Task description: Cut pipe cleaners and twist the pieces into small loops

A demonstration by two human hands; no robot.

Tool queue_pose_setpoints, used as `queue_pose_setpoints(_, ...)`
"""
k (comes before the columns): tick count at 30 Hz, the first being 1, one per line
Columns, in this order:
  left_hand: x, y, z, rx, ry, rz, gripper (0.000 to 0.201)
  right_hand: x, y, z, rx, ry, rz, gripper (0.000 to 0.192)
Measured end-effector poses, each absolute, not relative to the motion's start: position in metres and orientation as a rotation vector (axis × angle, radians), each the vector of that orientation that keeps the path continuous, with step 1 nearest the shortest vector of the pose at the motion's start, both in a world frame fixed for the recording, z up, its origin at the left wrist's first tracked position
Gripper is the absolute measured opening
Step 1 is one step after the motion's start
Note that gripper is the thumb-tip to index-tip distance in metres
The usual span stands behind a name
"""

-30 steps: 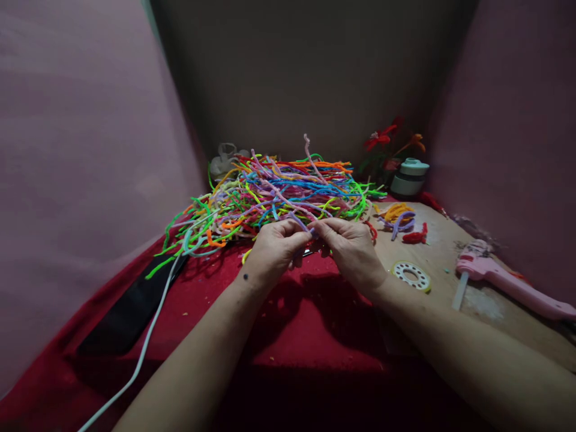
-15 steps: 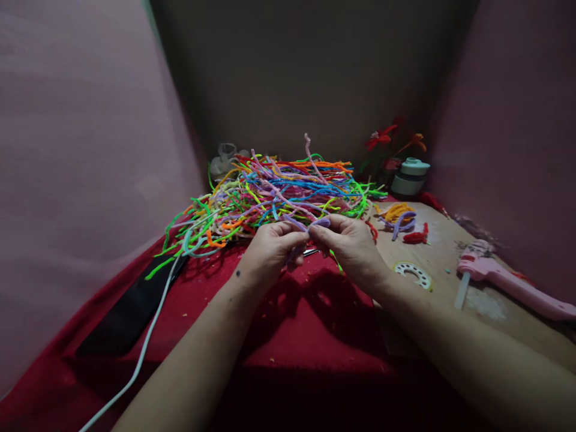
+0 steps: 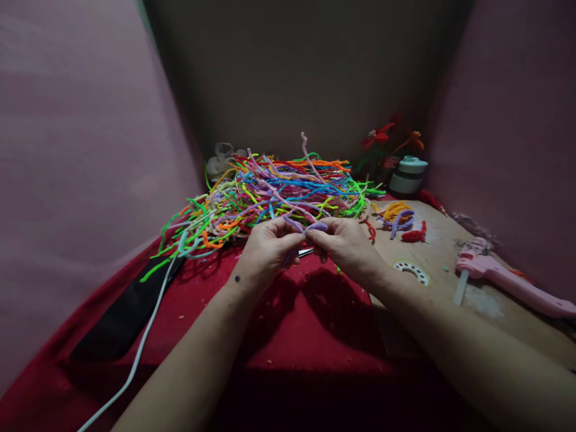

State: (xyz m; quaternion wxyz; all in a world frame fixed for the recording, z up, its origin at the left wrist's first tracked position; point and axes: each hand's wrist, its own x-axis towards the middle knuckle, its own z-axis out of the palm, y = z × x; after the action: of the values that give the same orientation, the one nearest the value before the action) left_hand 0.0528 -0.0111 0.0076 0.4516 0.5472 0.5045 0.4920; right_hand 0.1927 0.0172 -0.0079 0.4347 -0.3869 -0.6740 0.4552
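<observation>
A purple pipe cleaner is pinched between my two hands, its ends rising above the fingertips. My left hand has thumb and forefinger closed on it, and part of the purple stem hangs below those fingers. From the other side my right hand grips the same piece, with the fingertips of both hands almost touching. Behind them lies a big heap of coloured pipe cleaners. Under the hands a shiny metal tool shows in part; its kind is hidden.
A pink glue gun rests on a board at the right, near a white ring with holes and red and purple pieces. At left, a white cable crosses a black flat object. Behind stands a teal-lidded jar.
Both hands stay pinched on the purple pipe cleaner. The fingertips have shifted slightly left, and more of the metal tool shows between the hands. The whole view has moved a little.
</observation>
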Motion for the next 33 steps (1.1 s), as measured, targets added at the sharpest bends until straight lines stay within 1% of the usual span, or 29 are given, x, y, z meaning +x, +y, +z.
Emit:
queue_pose_setpoints(3,0.053,-0.009,0.002,1.474,1.264,1.235,0.007,0.193,0.018,-0.007,-0.980,-1.660,1.202,0.014)
queue_pose_setpoints(5,0.052,-0.007,-0.006,1.670,1.309,1.297,0.005,0.193,0.021,-0.009,-0.960,-1.622,1.278,0.014)
queue_pose_setpoints(7,0.051,-0.004,-0.013,2.023,1.364,1.340,0.005,0.194,0.024,-0.011,-0.913,-1.570,1.365,0.016)
queue_pose_setpoints(10,0.048,-0.003,-0.019,2.577,1.360,1.231,0.014,0.196,0.030,-0.015,-0.891,-1.491,1.463,0.019)
queue_pose_setpoints(12,0.048,-0.004,-0.017,2.620,1.332,1.192,0.017,0.197,0.032,-0.016,-0.881,-1.472,1.490,0.020)
queue_pose_setpoints(14,0.048,-0.006,-0.011,2.324,1.321,1.248,0.014,0.197,0.030,-0.014,-0.857,-1.495,1.463,0.019)
queue_pose_setpoints(16,0.046,-0.007,-0.004,1.855,1.279,1.248,0.009,0.197,0.027,-0.012,-0.852,-1.554,1.370,0.017)
queue_pose_setpoints(18,0.043,-0.007,0.000,1.475,1.197,1.150,0.017,0.196,0.023,-0.010,-0.881,-1.643,1.193,0.016)
queue_pose_setpoints(20,0.038,-0.004,0.001,1.278,1.104,1.036,0.023,0.195,0.020,-0.009,-0.904,-1.750,0.962,0.014)
queue_pose_setpoints(22,0.034,-0.003,0.000,1.194,1.030,0.970,0.023,0.195,0.017,-0.009,-0.894,-1.851,0.742,0.012)
queue_pose_setpoints(25,0.033,-0.003,0.000,1.136,0.981,0.949,0.020,0.195,0.016,-0.010,-0.842,-1.940,0.522,0.011)
queue_pose_setpoints(28,0.036,-0.005,0.003,1.179,1.017,0.962,0.019,0.196,0.016,-0.011,-0.824,-1.975,0.403,0.012)
queue_pose_setpoints(31,0.042,-0.008,0.004,1.431,1.211,1.024,0.018,0.195,0.015,-0.010,-0.886,-1.978,0.345,0.012)
queue_pose_setpoints(33,0.046,-0.009,0.000,1.769,1.387,1.114,0.014,0.195,0.014,-0.010,-0.947,-1.974,0.329,0.013)
